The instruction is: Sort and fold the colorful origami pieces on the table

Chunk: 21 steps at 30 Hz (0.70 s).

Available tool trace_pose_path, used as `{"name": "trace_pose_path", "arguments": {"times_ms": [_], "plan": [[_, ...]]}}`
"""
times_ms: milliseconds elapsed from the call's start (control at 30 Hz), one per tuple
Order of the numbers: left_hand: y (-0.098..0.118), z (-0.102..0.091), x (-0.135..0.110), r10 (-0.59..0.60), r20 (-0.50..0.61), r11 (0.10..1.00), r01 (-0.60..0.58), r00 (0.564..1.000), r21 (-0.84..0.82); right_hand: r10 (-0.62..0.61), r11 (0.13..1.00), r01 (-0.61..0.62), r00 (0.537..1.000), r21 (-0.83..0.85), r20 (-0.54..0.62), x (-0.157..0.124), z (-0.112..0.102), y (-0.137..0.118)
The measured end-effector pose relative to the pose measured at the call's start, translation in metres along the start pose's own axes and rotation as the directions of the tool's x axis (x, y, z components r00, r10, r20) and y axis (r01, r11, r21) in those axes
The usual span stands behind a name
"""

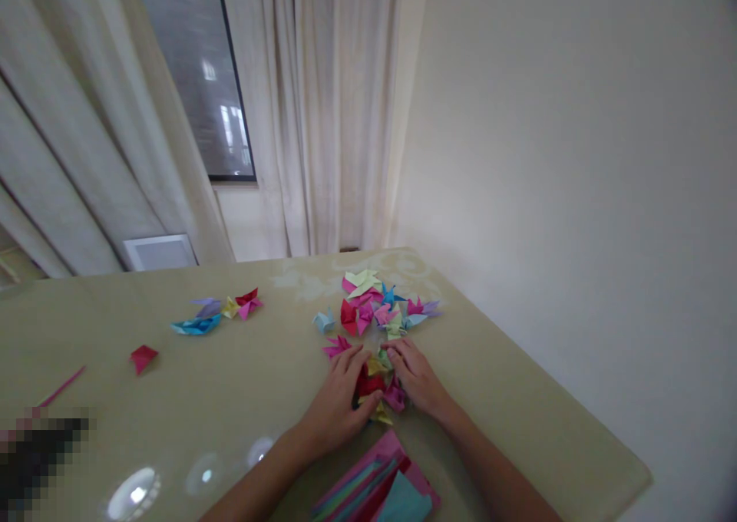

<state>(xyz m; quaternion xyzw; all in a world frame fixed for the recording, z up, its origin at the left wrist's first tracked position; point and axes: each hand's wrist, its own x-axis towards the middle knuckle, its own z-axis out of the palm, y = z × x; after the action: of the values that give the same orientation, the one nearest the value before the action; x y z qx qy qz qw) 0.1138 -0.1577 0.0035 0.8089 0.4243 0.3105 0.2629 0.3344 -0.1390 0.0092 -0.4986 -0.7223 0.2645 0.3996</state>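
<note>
Bright folded-paper origami pieces lie in a loose pile on the table. My left hand cups the near left side of the pile, thumb and fingers apart, against a red origami piece. My right hand rests against the pile's right side, its fingers bent but loose, with the tips at a light green origami piece. Between the hands lie a yellow origami piece and a magenta one. Just beyond sit a pink piece and several more in red, blue and pale green.
A stack of coloured paper sheets lies near me below the hands. Toward the left are a blue origami boat, a red folded piece and a thin pink stick. A white wall borders the table on the right.
</note>
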Motion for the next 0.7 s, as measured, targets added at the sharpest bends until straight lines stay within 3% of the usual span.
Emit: {"name": "trace_pose_path", "arguments": {"times_ms": [200,367,467,533,600,633,700], "plan": [[0.0,0.009,0.007,0.02,0.009,0.996,-0.019,1.0,-0.084,0.001,1.0,-0.001,1.0,0.023,-0.015,-0.005,0.004,-0.001],[0.008,-0.005,-0.003,0.071,0.002,0.997,-0.071,0.997,-0.029,-0.015,1.0,0.015,1.0,0.025,0.003,-0.007,0.005,-0.002],[0.003,-0.031,-0.004,0.152,-0.07,0.984,-0.145,0.986,0.101,0.002,0.999,-0.004,0.999,0.042,0.042,-0.008,0.005,0.0],[-0.012,-0.056,0.0,0.164,-0.191,0.974,-0.127,0.968,0.189,0.023,0.998,-0.027,0.997,0.055,0.068,-0.008,0.004,0.003],[-0.038,-0.085,0.006,0.11,-0.371,0.963,-0.006,0.922,0.27,0.051,0.996,-0.057,0.995,0.066,0.087,-0.008,0.004,0.006],[-0.054,-0.1,0.009,0.06,-0.474,0.947,0.099,0.878,0.304,0.063,0.995,-0.07,0.994,0.07,0.09,-0.008,0.003,0.007],[-0.088,-0.129,0.013,-0.029,-0.577,0.862,0.313,0.816,0.398,0.073,0.994,-0.079,0.993,0.069,0.09,-0.008,0.003,0.009]]}}
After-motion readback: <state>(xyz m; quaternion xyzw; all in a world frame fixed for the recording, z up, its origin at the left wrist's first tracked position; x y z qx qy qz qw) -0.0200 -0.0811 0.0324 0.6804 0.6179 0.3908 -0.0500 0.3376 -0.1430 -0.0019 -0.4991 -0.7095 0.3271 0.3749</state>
